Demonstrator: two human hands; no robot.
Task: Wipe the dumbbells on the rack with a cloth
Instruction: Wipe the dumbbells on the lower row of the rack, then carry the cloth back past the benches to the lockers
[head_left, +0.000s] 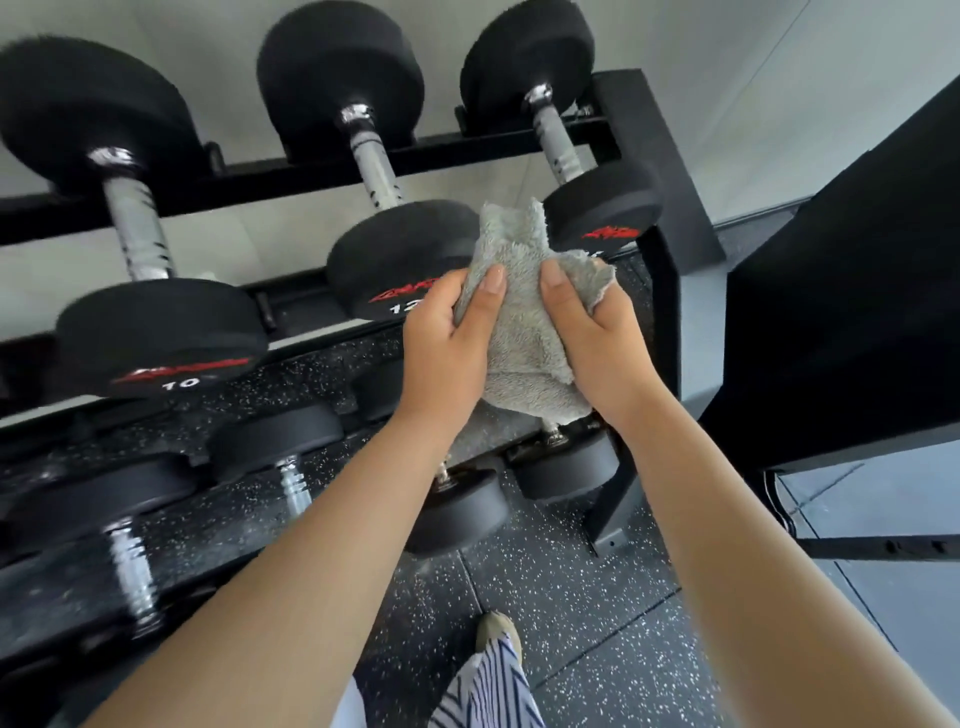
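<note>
Both hands hold the cloth (519, 317) in the air in front of the rack's (665, 171) top tier. It hangs between the near heads of the middle dumbbell (400, 260) and the right dumbbell (602, 208) and seems to touch neither. The left hand (441, 338) pinches its left edge, thumb on top. The right hand (597, 332) grips the right edge, thumb on top and fingers (616, 297) curled behind, 1 tip showing past the frayed hem. Both sets of fingers are thus grasping the cloth.

The step looks like gathering the cloth into shape before a wipe. To do it well:

- Fold the cloth into a flat pad with a clean face outward, so loose corners don't drag or snag on the rail.
- Pass the pad to 1 hand and keep the other free to steady a head, since round heads may roll in their cradle.
- Wrap the pad round the knurled handle and twist along it, because flat swipes would likely miss the grooves.
- Wipe each head's face and rim, the far head included.
- Work in order along the 3 top dumbbells, then the lower dumbbells (275, 436), so none is skipped.
</note>
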